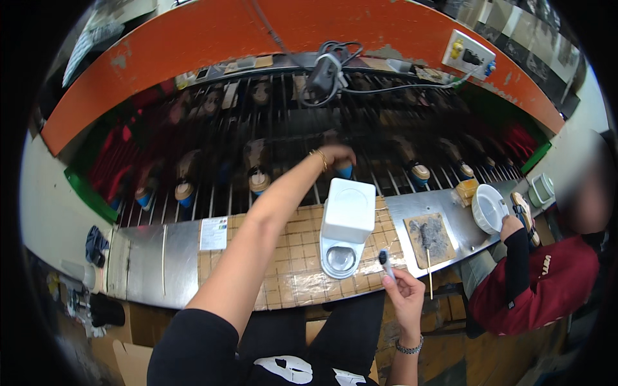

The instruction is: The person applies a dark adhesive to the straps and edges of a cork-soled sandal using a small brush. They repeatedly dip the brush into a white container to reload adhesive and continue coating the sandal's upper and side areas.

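Observation:
My left hand (338,156) reaches over the metal rollers, its fingers curled around the near end of a shoe last (346,172) with a blue heel end; the dim far part is hard to make out. In my right hand (405,293) a small toothbrush-like brush (386,262) with dark bristles stands up between thumb and fingers, over the bench's front edge. Between my hands sits a white box-shaped dispenser (351,206) with a round shallow cup (340,258) at its near end. It rests on a brown, grid-lined board (290,276).
More shoes on lasts (259,180) lie along the rollers. A stained square pad (432,239) holds a stick-handled brush (429,273). At right, a co-worker's hand (512,226) touches a white bowl (489,209). A cable with a black adapter (324,77) hangs from the orange beam (386,29).

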`<state>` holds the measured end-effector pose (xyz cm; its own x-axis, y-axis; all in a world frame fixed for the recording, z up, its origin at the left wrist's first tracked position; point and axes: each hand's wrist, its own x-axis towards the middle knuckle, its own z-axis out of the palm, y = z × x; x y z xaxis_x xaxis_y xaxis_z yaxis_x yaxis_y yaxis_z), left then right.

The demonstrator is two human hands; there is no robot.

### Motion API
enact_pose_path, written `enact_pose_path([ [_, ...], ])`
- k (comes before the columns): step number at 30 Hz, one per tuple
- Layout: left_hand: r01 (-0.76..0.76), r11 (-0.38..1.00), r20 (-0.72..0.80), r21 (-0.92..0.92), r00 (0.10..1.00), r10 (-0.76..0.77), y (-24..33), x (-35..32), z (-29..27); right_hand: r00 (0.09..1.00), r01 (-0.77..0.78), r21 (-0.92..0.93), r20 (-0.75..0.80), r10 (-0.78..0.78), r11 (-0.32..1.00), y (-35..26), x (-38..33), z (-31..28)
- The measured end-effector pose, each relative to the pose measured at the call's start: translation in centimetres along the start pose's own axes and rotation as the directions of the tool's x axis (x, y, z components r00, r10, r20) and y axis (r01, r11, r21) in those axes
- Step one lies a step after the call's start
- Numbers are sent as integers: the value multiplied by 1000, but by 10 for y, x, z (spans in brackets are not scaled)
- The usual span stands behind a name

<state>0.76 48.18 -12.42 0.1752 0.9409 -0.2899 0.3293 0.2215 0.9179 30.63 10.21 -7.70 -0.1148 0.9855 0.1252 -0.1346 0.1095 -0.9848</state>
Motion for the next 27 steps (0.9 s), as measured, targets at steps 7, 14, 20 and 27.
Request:
enact_pose_path([
  [7,-212,438,-111,-874,963,245,54,-212,-75,992,-77,3,-99,77,997,-3,-19,-21],
  [14,-179,326,-104,-928,966,236,40,-391,-17,999,-18,-190,-52,8,982,1,-5,-8],
  [20,-428,75,-363,-900,836,410,-2,-447,36,995,99,-412,26,-97,906,-26,10,17],
  [27,-636,643,-584,-427,737,340,20,-479,64,893,394,-722,155,-423,568,-31,23,17],
])
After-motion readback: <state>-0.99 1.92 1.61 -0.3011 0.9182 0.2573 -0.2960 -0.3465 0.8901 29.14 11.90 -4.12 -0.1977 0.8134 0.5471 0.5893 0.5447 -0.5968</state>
